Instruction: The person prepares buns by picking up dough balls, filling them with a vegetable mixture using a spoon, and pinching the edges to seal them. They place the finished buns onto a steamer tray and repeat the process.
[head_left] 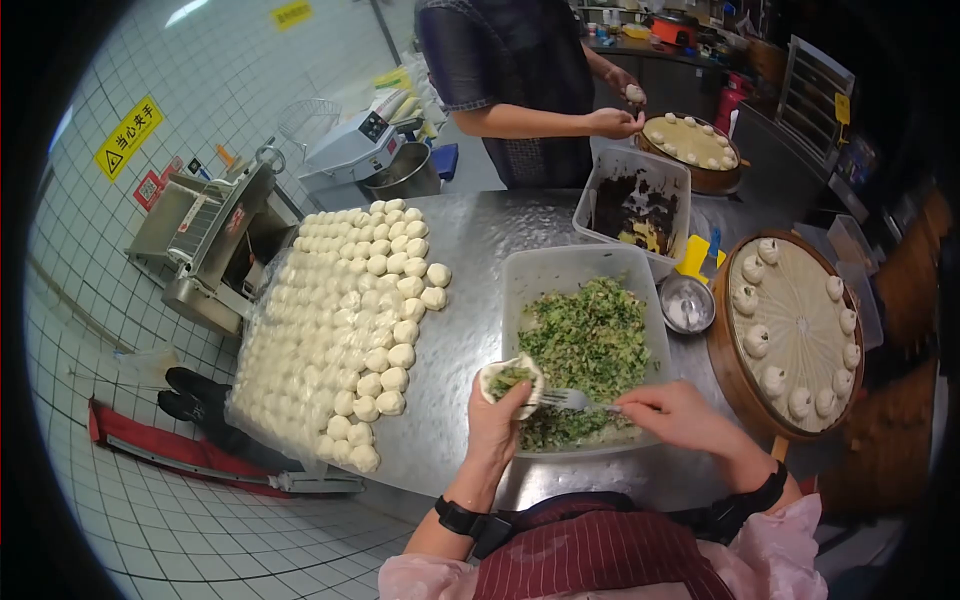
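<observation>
Cupped in my left hand [494,418] is a round dough wrapper [489,378] with some green filling on it. My right hand [676,412] is closed on the handle of a metal fork [570,399], whose tines reach the wrapper's right edge. Both hands are over the near part of a clear plastic tub [654,310] of chopped green filling [585,335]. Left of the tub lie many dough balls [392,379], partly under clear plastic film [290,350].
A round steamer [800,320] with shaped buns stands at right, beside a small metal bowl [687,304]. Beyond the tub are a container of dark filling [645,215], another steamer [690,142] and a co-worker [520,90] holding dough. A dough machine [215,235] stands at left.
</observation>
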